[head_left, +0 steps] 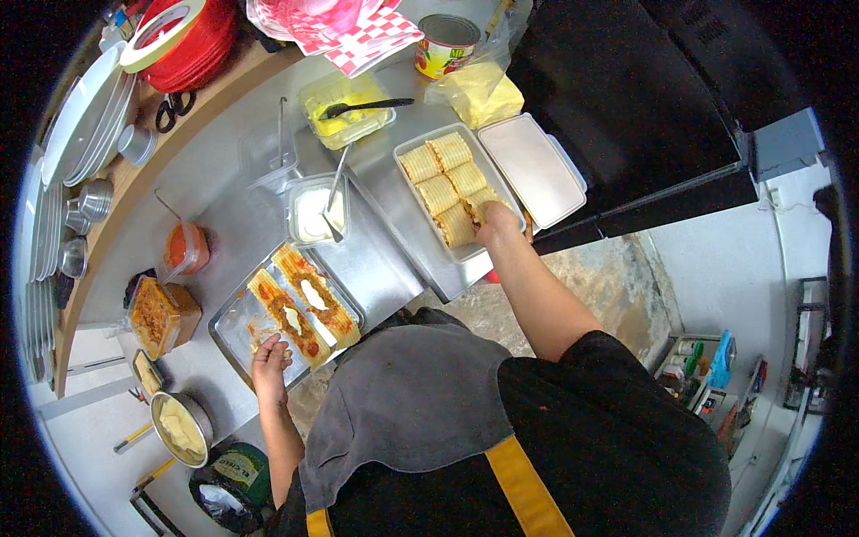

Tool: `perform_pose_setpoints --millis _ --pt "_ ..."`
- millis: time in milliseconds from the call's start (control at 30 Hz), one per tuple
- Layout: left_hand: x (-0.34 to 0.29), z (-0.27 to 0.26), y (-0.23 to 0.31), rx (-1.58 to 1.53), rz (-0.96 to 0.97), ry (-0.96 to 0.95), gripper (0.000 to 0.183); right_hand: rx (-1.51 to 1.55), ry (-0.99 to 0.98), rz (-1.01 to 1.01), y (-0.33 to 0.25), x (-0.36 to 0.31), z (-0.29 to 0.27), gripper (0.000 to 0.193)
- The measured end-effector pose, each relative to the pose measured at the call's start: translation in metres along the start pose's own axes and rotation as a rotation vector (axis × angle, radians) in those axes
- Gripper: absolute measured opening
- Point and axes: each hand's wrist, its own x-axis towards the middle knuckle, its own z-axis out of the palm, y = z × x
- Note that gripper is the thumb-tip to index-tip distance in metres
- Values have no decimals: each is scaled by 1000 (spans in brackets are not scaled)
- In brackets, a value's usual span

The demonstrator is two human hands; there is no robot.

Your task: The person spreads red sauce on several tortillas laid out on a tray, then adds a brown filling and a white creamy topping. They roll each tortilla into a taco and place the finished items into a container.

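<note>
My right hand reaches into a rectangular plastic container, closed on a ridged pasta roll at its near right corner. Several similar filled rolls lie beside it in two rows. At the left, my left hand hovers over the near edge of a metal tray, fingers curled together; a small pale bit shows at the fingertips, too small to name. On that tray lie two flat ridged pasta sheets, spread with reddish-orange filling and white cream.
A tub of white cream with utensils and a yellow-filled tub with a black spoon stand behind the tray. Left are an orange sauce container and a filling tub. A lid lies right of the rolls; a can stands behind.
</note>
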Motion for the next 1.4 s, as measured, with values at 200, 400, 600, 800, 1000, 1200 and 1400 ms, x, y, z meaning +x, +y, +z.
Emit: perform_pose_setpoints --millis 200,400,600,800,1000,1200,1400 --pt "-6 -1 -17 24 -16 -8 35 -131 -251 193 -47 -66 0 41" --pt "-14 2 -36 444 -69 113 36 -182 -308 106 -68 -82 -23 46" --pt "-33 10 -63 981 125 121 36 -384 -417 -103 -63 -29 -18 12" --pt "-41 17 -72 1122 412 -49 48 -677 -496 -504 -44 -61 -22 17" --pt "-5 11 -89 998 437 -144 20 -1318 -978 -1121 46 -133 -10 21" --pt "21 0 -96 1054 406 -246 14 -1613 -1743 -843 186 -171 8 28" --pt "26 1 -79 896 388 -172 14 -1931 -1917 -850 297 -191 -8 32"
